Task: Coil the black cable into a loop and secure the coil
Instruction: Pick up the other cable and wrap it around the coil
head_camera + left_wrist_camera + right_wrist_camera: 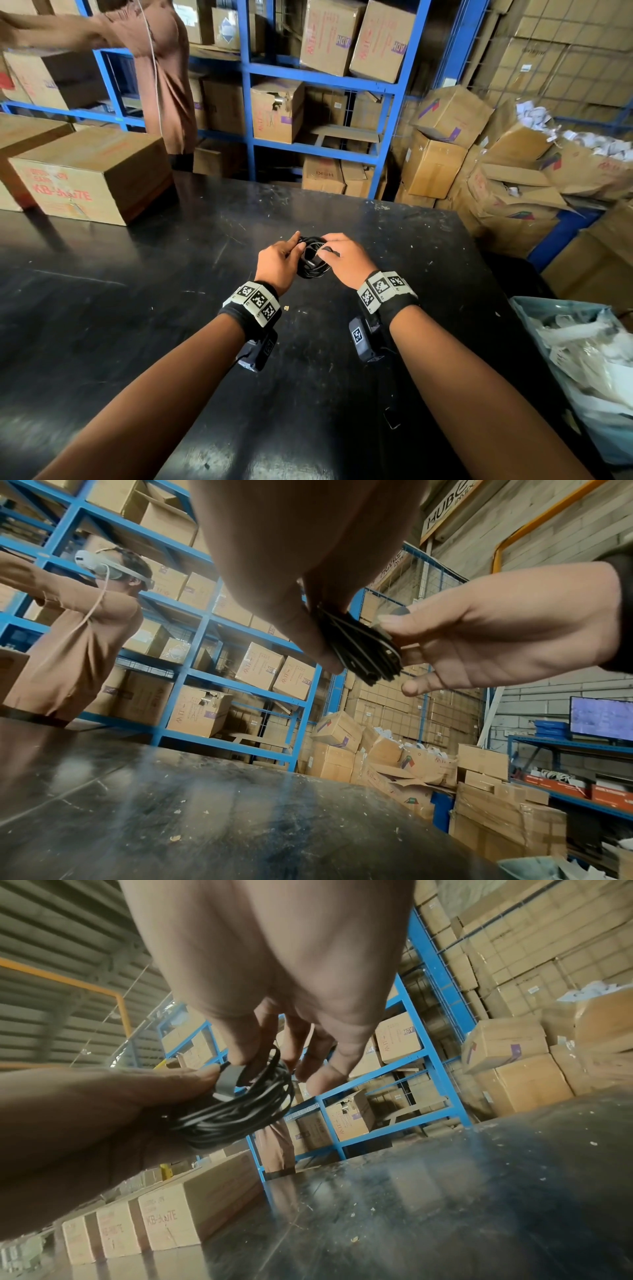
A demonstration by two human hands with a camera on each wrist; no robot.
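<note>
The left hand (278,262) grips one side of the black cable (311,257), thumb and curled fingers pinching the bundled strands together. The right hand (345,257) meets it from the other side, its thumb and forefinger pinching the coil near a grey connector (227,1080) while the other fingers (322,1077) hang loosely curled beside the loops. The two hands are close together, joined only through the cable, and both are raised just above the desk (171,325). The cable is already wound into a small loop of many turns, held in the air between the hands over the middle of the dark, scuffed desk top. Each wrist wears a black band with square black-and-white markers (255,301).

At the desk's far left corner stands a closed cardboard box (92,178) with red lettering. At the near right edge sits a bin (582,370) of white plastic and paper scraps. Beyond the desk, blue metal shelves (246,113) hold more cardboard boxes, and further boxes are piled loosely on the right. Another person in a brown top (164,78) stands behind the desk at the left, wearing a white headset (103,566), arms raised to the left.
</note>
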